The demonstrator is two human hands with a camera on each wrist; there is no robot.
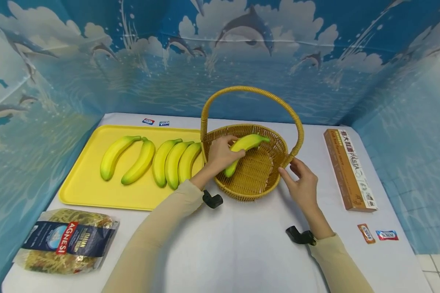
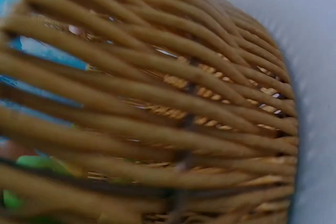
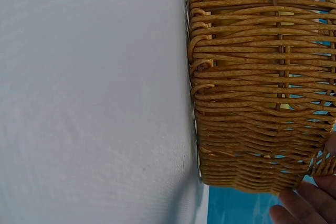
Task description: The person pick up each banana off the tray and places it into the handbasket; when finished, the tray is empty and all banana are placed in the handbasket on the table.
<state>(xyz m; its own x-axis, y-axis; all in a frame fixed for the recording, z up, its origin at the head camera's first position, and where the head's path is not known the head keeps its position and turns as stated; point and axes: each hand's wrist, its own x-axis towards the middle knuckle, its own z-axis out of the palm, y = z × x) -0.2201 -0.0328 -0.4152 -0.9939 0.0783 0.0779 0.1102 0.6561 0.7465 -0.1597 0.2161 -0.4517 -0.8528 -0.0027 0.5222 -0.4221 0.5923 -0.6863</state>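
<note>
At the lower left of the head view lies one bag of Agnesi pasta (image 1: 67,241); at lower right, two small sachets (image 1: 377,234). Your right hand (image 1: 303,185), fingers relaxed and loosely spread, touches the right rim of the single wicker basket (image 1: 253,185) at centre. Your left hand (image 1: 221,154) curls around one banana (image 1: 246,145) inside that basket. Left of it, five bananas (image 1: 152,159) lie on one yellow tray (image 1: 88,183). One long pasta box (image 1: 349,169) sits at right. Two more sachets (image 1: 155,122) lie beyond the tray.
</note>
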